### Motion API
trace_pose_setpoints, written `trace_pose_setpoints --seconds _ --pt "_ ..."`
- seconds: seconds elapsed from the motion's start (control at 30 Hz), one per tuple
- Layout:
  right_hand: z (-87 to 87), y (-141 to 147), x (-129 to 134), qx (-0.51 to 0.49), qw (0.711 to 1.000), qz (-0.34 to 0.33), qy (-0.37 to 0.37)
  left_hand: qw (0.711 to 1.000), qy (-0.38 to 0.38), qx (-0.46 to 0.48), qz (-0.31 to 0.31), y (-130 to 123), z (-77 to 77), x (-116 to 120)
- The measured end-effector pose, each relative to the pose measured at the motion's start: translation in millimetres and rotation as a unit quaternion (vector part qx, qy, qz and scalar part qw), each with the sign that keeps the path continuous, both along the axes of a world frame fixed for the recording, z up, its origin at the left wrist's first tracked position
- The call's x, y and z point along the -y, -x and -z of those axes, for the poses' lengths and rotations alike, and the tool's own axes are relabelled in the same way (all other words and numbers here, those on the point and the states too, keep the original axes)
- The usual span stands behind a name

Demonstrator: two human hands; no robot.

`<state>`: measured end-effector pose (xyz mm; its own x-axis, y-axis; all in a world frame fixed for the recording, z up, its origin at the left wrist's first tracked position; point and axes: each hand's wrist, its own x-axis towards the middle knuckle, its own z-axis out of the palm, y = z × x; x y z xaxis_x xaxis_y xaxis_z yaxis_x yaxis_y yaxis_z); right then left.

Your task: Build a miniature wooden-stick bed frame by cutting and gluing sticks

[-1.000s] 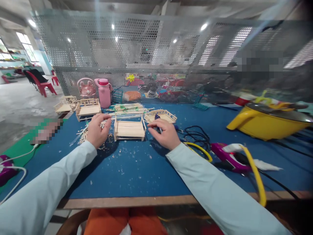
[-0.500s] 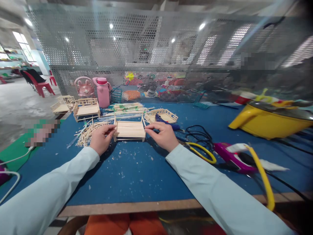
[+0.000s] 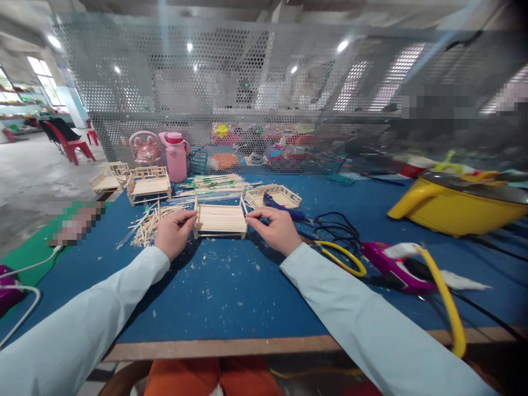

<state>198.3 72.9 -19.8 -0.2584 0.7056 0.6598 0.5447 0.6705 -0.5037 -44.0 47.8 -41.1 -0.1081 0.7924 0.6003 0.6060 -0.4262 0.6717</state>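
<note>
A miniature bench (image 3: 220, 219) of pale wooden sticks stands on the blue tabletop between my hands. The fingers of my left hand (image 3: 175, 231) pinch its left end. At its right end, my right hand (image 3: 277, 228) grips the frame between thumb and fingers. Loose short sticks (image 3: 147, 223) lie in a heap beside my left hand. Longer sticks (image 3: 214, 181) are bundled behind the bench. A low stick-built tray (image 3: 270, 193) sits behind my right hand, with a dark blue tool (image 3: 282, 208) across it.
Two finished-looking stick benches, one being this bench (image 3: 149, 184), stand back left. A pink bottle (image 3: 176, 159) is by the perforated metal screen (image 3: 185, 82). On the right are a purple tool (image 3: 398, 269), black and yellow cables, and a yellow pan (image 3: 457, 206).
The view has shifted slightly. Both hands keep their hold on the bench's ends, and the bench stays in place on the table.
</note>
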Motion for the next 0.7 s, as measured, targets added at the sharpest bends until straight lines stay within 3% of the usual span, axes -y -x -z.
trace_pose_setpoints --seconds 0.27,0.37,0.47,0.53,0.63,0.7 --pt "-0.4 1 1 0.003 1.0 -0.02 -0.005 1.0 -0.005 -0.003 0.02 1 2.0 0" --pt "-2.0 0 3 -0.019 0.999 -0.026 -0.038 0.997 -0.035 0.063 0.016 5 -0.3 0" --pt "-5.6 -1 10 -0.067 0.995 0.009 -0.076 0.982 -0.1 0.163 -0.006 9 -8.9 6" --pt "-8.6 3 20 -0.072 0.992 0.024 -0.101 0.978 -0.08 0.192 0.002 9 -16.4 15" --pt "-9.9 20 41 -0.036 0.996 -0.035 -0.067 0.993 -0.016 0.114 0.031 1 -24.0 33" --pt "-6.7 37 54 -0.026 0.992 -0.12 0.039 0.997 -0.037 0.027 0.059 -8 -25.2 45"
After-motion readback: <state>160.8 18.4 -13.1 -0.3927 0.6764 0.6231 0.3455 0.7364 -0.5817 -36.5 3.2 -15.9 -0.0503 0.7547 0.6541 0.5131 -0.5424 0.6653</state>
